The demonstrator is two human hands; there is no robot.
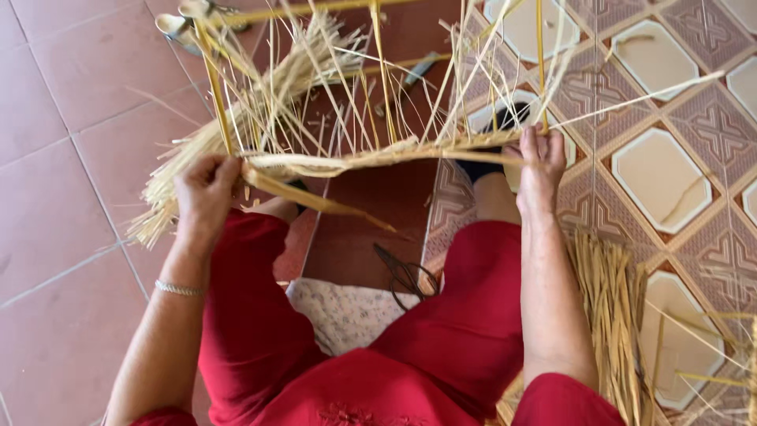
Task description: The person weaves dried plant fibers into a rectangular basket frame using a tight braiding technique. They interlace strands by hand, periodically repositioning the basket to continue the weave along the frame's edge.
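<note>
A: The left hand (203,193) is clenching around the near edge of a pale yellow woven straw frame (371,154), gripping it where a flat tan straw strip (315,197) is trailing off.

B: And the right hand (538,170) is grasping that same rim at the other end, fingers curled over it. The frame is hanging above the red-trousered knees, over the tiled floor (71,118).

A: Black scissors (406,276) are lying between the legs, a bundle of loose straw stalks (611,315) resting beside the right arm.

Floor (71,158) is plain red tile on the left, patterned tile (662,181) toward the right edge. A bundle of straw stalks (611,315) lies there, black scissors (406,276) mid-floor.
</note>
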